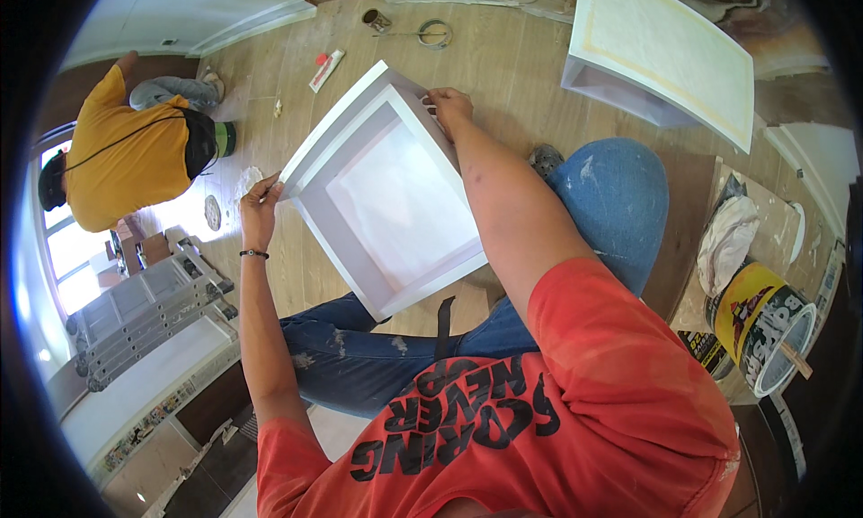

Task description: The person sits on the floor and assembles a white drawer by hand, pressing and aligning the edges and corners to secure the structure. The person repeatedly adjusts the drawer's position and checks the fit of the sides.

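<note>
A white open-topped drawer box [324, 149] is tilted over my lap, its pale inside facing up at me. My left hand [259, 201] pinches its left corner, the thumb along the edge. At the far right side, my right hand [448, 110] has its fingers bent over the box's wall; part of the grip is hidden behind that wall. The lower corner of the box comes down between my legs, close to my jeans [620, 203]. A dark band [253, 254] circles my left wrist.
A person in a yellow shirt [135, 163] bends down at left, above a folded ladder [148, 316]. At right stand a white cabinet panel [665, 50] and a yellow-and-black paint bucket [751, 311]. A tape roll [435, 34], a can [376, 20] and a tube [326, 71] lie on the wooden floor ahead.
</note>
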Tool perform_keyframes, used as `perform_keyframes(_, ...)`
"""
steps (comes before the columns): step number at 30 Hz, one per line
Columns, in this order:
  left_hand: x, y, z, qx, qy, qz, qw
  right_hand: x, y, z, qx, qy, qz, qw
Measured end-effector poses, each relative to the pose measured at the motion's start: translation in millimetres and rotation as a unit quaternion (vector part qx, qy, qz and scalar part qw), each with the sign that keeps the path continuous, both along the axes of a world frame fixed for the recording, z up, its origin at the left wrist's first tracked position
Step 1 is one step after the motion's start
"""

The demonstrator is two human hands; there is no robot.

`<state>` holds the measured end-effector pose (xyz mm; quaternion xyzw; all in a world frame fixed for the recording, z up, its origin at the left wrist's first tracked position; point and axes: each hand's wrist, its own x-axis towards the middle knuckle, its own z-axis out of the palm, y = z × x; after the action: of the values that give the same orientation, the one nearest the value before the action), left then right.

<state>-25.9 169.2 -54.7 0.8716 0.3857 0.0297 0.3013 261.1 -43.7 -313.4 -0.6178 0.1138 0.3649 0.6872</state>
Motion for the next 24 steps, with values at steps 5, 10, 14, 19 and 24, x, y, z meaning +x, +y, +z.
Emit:
perform_keyframes(5,4.8,-0.1,-0.1,0.002,0.001,-0.008,1.000,8.6,6.5,-14.0,-0.063,-0.049,0.028,0.996)
perform_keyframes(10,-3.7,1.5,-2.7,0.008,0.009,-0.001,1.000,-1.8,4.2,1.1,-0.030,-0.011,-0.012,0.999)
perform_keyframes(14,-2.2,5.9,-5.9,-0.002,-0.009,-0.009,1.000,0.9,-3.7,3.0,0.093,0.048,-0.016,0.994)
perform_keyframes(19,-4.4,1.1,-1.6,0.009,0.007,-0.005,1.000,-2.4,-12.9,29.5,0.131,0.077,0.016,0.988)
perform_keyframes(24,0.7,-3.3,1.6,0.021,0.008,-0.012,1.000,0.9,-9.2,31.4,0.078,-0.036,0.096,0.992)
